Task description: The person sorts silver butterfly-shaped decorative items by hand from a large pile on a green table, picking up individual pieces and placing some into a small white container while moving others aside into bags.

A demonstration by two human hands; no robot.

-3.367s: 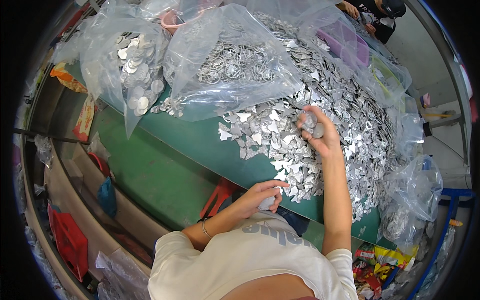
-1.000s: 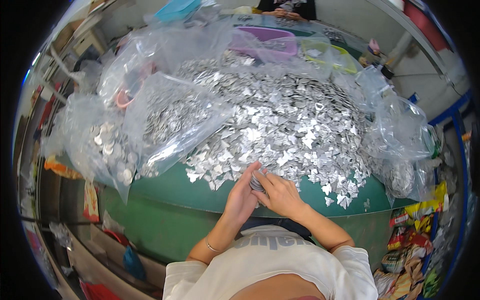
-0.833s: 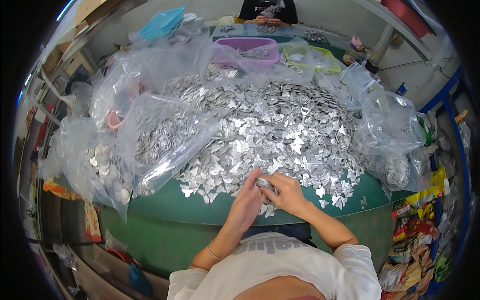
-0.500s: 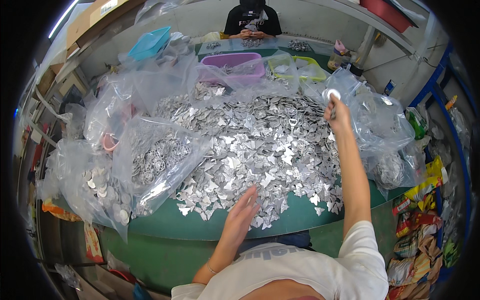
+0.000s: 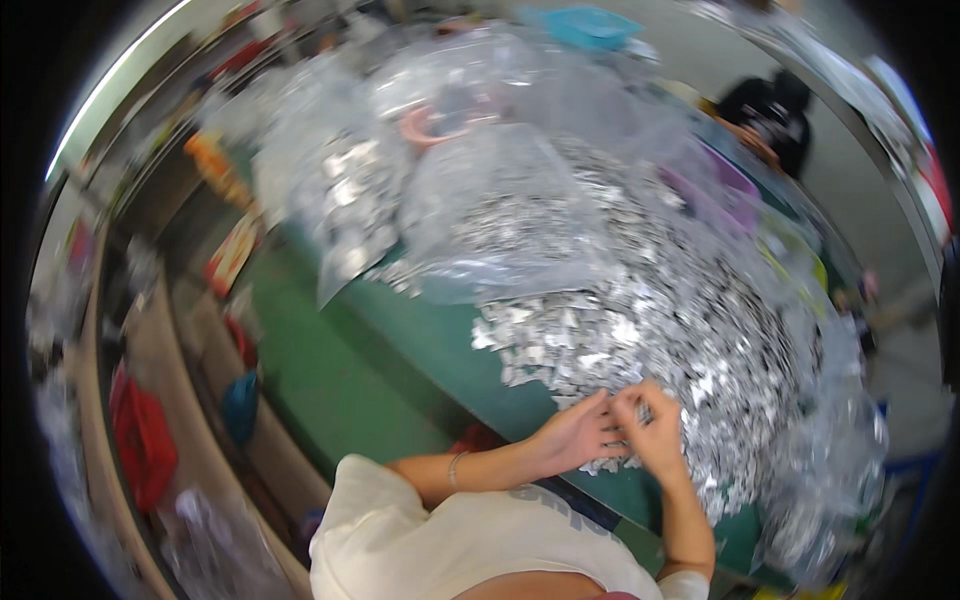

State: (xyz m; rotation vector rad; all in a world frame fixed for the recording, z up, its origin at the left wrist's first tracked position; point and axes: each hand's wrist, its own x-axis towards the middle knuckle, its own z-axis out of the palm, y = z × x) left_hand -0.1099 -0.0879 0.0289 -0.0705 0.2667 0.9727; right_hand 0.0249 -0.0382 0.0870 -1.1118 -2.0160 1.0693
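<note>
In front of my body, both hands are close together over the near edge of a broad heap of flat silver metal pieces (image 5: 640, 330). My left hand (image 5: 570, 437) has its fingers stretched out toward the right one and seems to hold nothing. Thumb and fingers of my right hand (image 5: 655, 432) are curled closed. Something small and greyish shows between them, too blurred to name. Whether the hands touch, I cannot tell. The heap lies on a green table (image 5: 440, 345).
Clear plastic bags stand along the table's left: one holds round silver discs (image 5: 350, 190), another metal rings (image 5: 510, 225). Beyond the heap are a purple basket (image 5: 735, 180) and a yellow-green basket (image 5: 790, 255). A person in black (image 5: 765, 115) sits across the table. A blue basket (image 5: 590, 28) is farther back.
The view has swung to the left and blurred. My right hand has come back from the heap's far right, where it held a round silver disc, to beside my left hand.
</note>
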